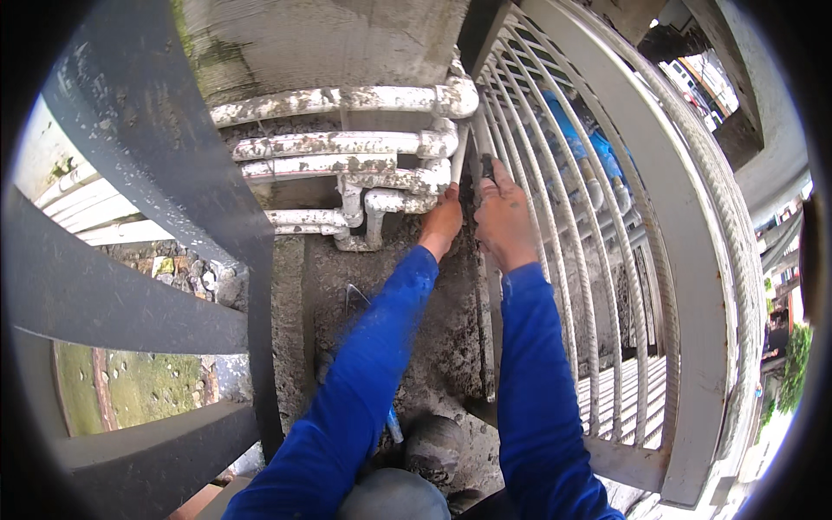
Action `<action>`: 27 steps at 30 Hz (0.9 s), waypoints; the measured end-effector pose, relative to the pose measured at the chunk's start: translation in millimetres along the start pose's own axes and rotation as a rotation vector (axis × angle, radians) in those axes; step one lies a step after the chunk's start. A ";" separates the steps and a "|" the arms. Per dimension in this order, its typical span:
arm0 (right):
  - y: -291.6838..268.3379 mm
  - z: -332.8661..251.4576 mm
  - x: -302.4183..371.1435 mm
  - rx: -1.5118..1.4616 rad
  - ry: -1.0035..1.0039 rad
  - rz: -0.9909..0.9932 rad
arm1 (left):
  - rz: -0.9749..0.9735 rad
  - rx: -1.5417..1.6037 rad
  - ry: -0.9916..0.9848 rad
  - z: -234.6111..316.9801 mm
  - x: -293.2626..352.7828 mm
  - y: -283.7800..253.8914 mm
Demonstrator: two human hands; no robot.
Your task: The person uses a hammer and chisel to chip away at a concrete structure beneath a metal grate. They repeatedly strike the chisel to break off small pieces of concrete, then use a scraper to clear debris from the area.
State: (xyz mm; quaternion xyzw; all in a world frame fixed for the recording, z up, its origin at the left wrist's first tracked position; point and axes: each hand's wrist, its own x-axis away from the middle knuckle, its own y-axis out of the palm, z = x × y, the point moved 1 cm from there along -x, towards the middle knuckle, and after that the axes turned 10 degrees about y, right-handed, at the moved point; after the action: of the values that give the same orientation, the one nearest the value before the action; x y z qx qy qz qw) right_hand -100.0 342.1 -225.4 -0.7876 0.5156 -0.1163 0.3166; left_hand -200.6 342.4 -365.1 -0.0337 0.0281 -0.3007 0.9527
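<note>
Ahead of me, mud-spattered white pipes (pixel 334 102) with elbow joints run along a concrete wall. My left hand (pixel 442 224) is closed on the lower end of a thin upright white pipe (pixel 460 154), just right of the elbows. Close beside it, my right hand (pixel 505 217) grips a narrow dark object (pixel 487 167) whose tip shows above the fingers; its kind cannot be made out. That hand is right against the metal gate bars. Both forearms, in blue sleeves, reach forward from the lower edge.
A grey gate (pixel 693 286) with ribbed bars stands at right, blue-topped pipes (pixel 568 126) behind it. Dark metal beams (pixel 130 286) cross the left side. On the dirty concrete floor (pixel 433 347), a blue-handled tool (pixel 394 426) lies partly hidden by my left arm.
</note>
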 end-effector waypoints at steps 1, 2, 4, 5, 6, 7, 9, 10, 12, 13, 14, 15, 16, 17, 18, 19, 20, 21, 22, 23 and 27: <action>-3.0 -16.5 7.8 -0.136 0.005 -0.029 | 0.025 -0.051 0.028 -4.9 -6.5 -2.3; -7.0 -32.0 18.7 -0.245 -0.001 -0.035 | 0.034 -0.080 0.016 -10.7 -3.2 0.3; -24.3 -56.3 37.0 -0.328 -0.101 0.005 | 0.007 -0.097 -0.024 -8.8 2.9 8.5; -35.8 -61.8 40.7 -0.301 -0.157 0.078 | -0.061 -0.063 -0.086 2.5 7.8 13.4; -40.0 -71.3 41.1 -0.291 -0.236 0.138 | -0.084 -0.032 -0.120 6.7 2.4 11.1; -35.5 -69.5 40.5 -0.282 -0.274 0.164 | -0.098 -0.003 -0.155 11.3 2.3 8.4; -19.8 -46.9 32.6 -0.254 -0.350 0.235 | -0.025 0.021 -0.055 6.1 -2.3 11.9; -14.1 -27.3 23.5 -0.113 -0.206 0.143 | -0.059 0.103 -0.100 11.7 1.6 12.9; -18.4 -5.9 12.7 0.022 0.039 -0.020 | -0.088 0.213 -0.145 22.3 9.9 23.7; -14.5 -6.2 9.7 -0.025 0.143 -0.111 | -0.051 0.226 -0.146 9.8 6.1 21.4; -8.7 -17.7 2.8 -0.069 0.224 -0.209 | 0.003 0.250 -0.132 2.4 -9.3 14.2; -7.9 -21.5 -0.9 -0.071 0.084 -0.127 | -0.025 0.180 -0.128 -6.6 -8.2 14.6; -9.2 -27.0 6.1 -0.068 -0.030 -0.045 | -0.050 0.110 -0.119 -7.8 -8.9 12.6; -13.0 -30.7 15.6 -0.191 -0.015 -0.050 | -0.109 0.086 -0.147 -10.8 -6.6 9.6; -20.0 -50.5 28.2 -0.314 -0.017 -0.055 | -0.107 0.110 -0.148 -11.1 -7.0 7.8; -24.4 -66.5 34.6 -0.351 -0.135 0.009 | -0.101 0.130 -0.150 -13.6 -8.3 4.0; -27.7 -74.9 38.1 -0.382 -0.256 0.087 | -0.103 0.157 -0.149 -11.2 -8.9 3.8; -22.9 -81.6 40.7 -0.366 -0.292 0.124 | -0.079 0.171 -0.128 -14.1 -15.6 -4.8; -29.0 -76.7 38.9 -0.326 -0.310 0.196 | -0.115 0.205 -0.154 -2.2 -8.7 1.3; -16.0 -46.3 24.7 -0.193 -0.376 0.264 | -0.147 0.237 -0.181 9.5 -2.9 4.8; 0.4 57.7 -14.6 0.422 -0.046 0.094 | -0.226 0.364 -0.282 64.9 18.9 16.1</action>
State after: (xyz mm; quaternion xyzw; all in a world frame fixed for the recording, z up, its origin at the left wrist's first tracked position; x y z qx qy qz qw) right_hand -77.3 376.8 -268.1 -0.6812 0.5089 -0.1889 0.4912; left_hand -171.2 347.8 -302.4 0.0938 -0.1634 -0.3978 0.8979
